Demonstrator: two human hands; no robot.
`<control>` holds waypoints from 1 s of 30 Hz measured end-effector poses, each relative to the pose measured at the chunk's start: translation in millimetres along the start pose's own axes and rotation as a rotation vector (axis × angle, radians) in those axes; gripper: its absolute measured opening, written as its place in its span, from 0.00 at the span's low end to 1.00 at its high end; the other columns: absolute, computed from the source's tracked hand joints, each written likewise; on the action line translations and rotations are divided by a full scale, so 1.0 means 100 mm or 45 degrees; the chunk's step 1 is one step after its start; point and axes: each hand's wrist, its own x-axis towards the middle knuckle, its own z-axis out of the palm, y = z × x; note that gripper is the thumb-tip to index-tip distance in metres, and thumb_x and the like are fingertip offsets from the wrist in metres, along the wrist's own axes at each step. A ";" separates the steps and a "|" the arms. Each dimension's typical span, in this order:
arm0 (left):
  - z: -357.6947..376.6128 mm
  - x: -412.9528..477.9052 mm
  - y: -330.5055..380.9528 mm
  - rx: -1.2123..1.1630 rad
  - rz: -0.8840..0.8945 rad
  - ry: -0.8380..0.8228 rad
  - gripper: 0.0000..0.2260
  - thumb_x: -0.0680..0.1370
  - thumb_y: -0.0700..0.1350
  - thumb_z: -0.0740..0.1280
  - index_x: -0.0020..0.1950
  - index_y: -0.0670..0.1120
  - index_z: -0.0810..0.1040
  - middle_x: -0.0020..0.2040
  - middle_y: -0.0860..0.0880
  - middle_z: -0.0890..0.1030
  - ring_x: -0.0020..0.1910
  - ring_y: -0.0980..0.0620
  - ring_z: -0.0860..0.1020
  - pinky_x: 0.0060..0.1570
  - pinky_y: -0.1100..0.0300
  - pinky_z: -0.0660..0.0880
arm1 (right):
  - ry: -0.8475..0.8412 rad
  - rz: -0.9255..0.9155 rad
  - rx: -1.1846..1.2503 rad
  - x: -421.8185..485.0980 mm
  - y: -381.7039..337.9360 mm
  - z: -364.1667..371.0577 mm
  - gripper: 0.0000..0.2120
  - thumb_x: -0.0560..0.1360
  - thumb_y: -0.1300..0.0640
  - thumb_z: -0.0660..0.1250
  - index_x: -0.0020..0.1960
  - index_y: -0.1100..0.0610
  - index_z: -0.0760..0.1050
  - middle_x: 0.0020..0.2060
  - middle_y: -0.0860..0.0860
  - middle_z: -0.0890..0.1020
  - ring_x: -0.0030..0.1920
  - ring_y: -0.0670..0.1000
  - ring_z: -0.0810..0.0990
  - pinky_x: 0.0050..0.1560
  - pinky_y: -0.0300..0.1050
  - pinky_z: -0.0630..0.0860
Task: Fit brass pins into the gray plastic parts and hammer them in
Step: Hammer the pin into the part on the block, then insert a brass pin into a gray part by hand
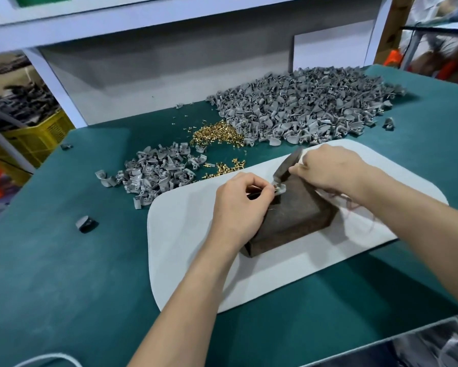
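Pinching the gray part (pixel 280 189) between the thumb and fingertips of my left hand (pixel 239 205), I've got it seated on the top corner of the dark wooden block (pixel 299 218). That's the firm backing I want under it when the blow lands. My fingers sit on the near side of the part, so its far side is open for the strike. Whether a pin is already in its hole I can't tell; it's too small and my fingertips cover the spot.

My right hand (pixel 328 168) is curled round the hammer (pixel 286 165), gripping right up by the head, and the head hangs just above the part. A short grip like that suits small, controlled taps, I'd say, with my fingers this close.

The block stands on a white mat (pixel 185 234), which I reckon cushions the knock and spares the green tabletop (pixel 63 260).

Supplies are laid out for quick reaching. The brass pins (pixel 217 133) lie in loose heaps just beyond the mat. A small pile of gray parts (pixel 153 173) is near my left hand, and the big heap (pixel 302 102) is further back to the right. Which pile is finished work, I can't say from here.
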 end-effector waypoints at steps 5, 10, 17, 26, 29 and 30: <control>-0.03 0.02 -0.03 -0.043 0.040 0.134 0.09 0.74 0.39 0.70 0.37 0.51 0.77 0.37 0.58 0.80 0.38 0.65 0.79 0.41 0.69 0.75 | 0.135 -0.034 0.032 0.04 0.00 -0.03 0.23 0.75 0.37 0.60 0.46 0.57 0.79 0.35 0.55 0.74 0.40 0.58 0.73 0.41 0.46 0.72; -0.05 0.03 -0.04 -0.020 0.170 0.299 0.05 0.71 0.36 0.72 0.40 0.46 0.78 0.39 0.56 0.82 0.39 0.63 0.80 0.43 0.72 0.74 | 0.590 -0.197 0.977 -0.08 -0.15 -0.05 0.13 0.75 0.46 0.66 0.40 0.55 0.80 0.32 0.51 0.81 0.35 0.53 0.78 0.37 0.42 0.70; -0.03 -0.01 0.01 0.199 0.407 0.420 0.06 0.69 0.36 0.72 0.41 0.44 0.78 0.42 0.52 0.81 0.43 0.58 0.78 0.47 0.66 0.73 | 0.158 -0.376 1.839 -0.36 -0.36 -0.01 0.08 0.73 0.65 0.70 0.36 0.58 0.78 0.29 0.51 0.81 0.29 0.53 0.82 0.32 0.46 0.80; 0.01 -0.05 0.05 0.070 0.431 0.557 0.05 0.71 0.37 0.72 0.46 0.43 0.81 0.47 0.52 0.83 0.46 0.59 0.81 0.47 0.63 0.77 | 0.371 -0.432 1.748 -0.46 -0.42 -0.03 0.07 0.69 0.65 0.73 0.37 0.54 0.81 0.36 0.49 0.84 0.38 0.46 0.83 0.45 0.39 0.79; 0.03 -0.06 0.05 0.090 0.434 0.552 0.05 0.72 0.38 0.71 0.47 0.44 0.82 0.51 0.51 0.84 0.49 0.60 0.81 0.51 0.65 0.77 | 0.424 -0.459 1.756 -0.45 -0.40 -0.03 0.08 0.70 0.66 0.72 0.39 0.54 0.82 0.40 0.52 0.83 0.43 0.50 0.83 0.50 0.45 0.79; 0.04 -0.06 0.05 0.089 0.436 0.551 0.04 0.73 0.38 0.71 0.47 0.44 0.82 0.52 0.53 0.83 0.49 0.61 0.81 0.52 0.66 0.77 | 0.454 -0.480 1.728 -0.45 -0.39 -0.03 0.09 0.70 0.66 0.72 0.40 0.53 0.82 0.40 0.51 0.83 0.43 0.50 0.83 0.50 0.44 0.79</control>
